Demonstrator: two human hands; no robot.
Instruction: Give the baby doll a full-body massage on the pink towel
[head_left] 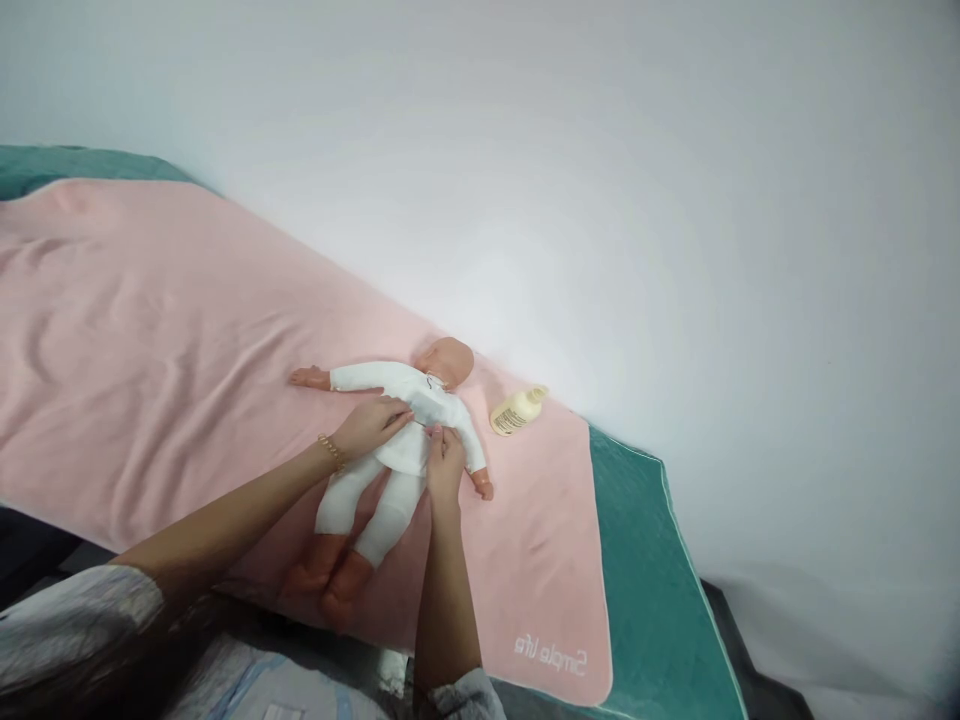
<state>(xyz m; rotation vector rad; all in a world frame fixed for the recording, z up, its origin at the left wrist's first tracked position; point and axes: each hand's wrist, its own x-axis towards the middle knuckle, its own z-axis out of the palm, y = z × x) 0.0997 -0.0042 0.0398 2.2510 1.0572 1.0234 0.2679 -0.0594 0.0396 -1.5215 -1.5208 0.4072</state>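
Pale wall point(600, 200) at back, pink blanket point(540, 560) with light lettering near one corner, green cloth point(649, 545) showing under it. Head view, only one. Baby doll point(405, 450) on blanket, on its back, head toward wall, feet toward the person, arms spread. Wears white long-sleeved top point(397, 380) and white leggings point(396, 508); small dark cord point(430, 381) at neck. Pale yellow pump bottle point(516, 412) near doll's head and one arm, apart from both hands.

Left hand point(373, 425), gold bracelet point(330, 452) on wrist: fingertips closed in a pinch on front of top. Right hand point(445, 458): thumb and fingers also pinched on top's front, just beside left. Exact bit of fabric or tie between them too small to tell.

Handling, judged: fine two-handed fingertip work, so keep pinches light and close together, draw sides evenly, leave fabric flat with no bunching. Soft cloth likely slips or twists if one side gets pulled harder; loose body could slide or roll along on the blanket. Rest the heels of the hands lightly on the torso to steady it. Keep bracelet from snagging the cloth.
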